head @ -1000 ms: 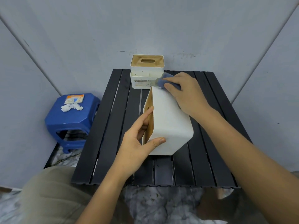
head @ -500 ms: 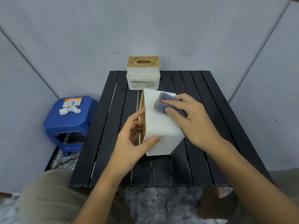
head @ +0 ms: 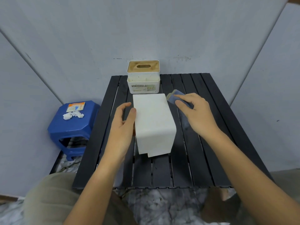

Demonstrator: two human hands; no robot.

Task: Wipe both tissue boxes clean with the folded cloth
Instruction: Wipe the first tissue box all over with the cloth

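**White box on its side, cloth lifted off to the right**

The near tissue box (head: 154, 124) lies on its side at the middle of the black slatted table (head: 203, 159), its far end just short of the second tissue box (head: 143, 77), which stands upright at the table's back edge. The left hand (head: 123, 125) rests against the box's left face, fingers loosely extended; whether they press or merely touch is unclear. The right hand (head: 194, 112) pinches the folded blue cloth (head: 177, 99) just beside the box's far right corner. Bare slats lie open to the right and front. A blue stool (head: 73, 127) carrying crumpled tissue (head: 73, 115) stands beyond the left edge.
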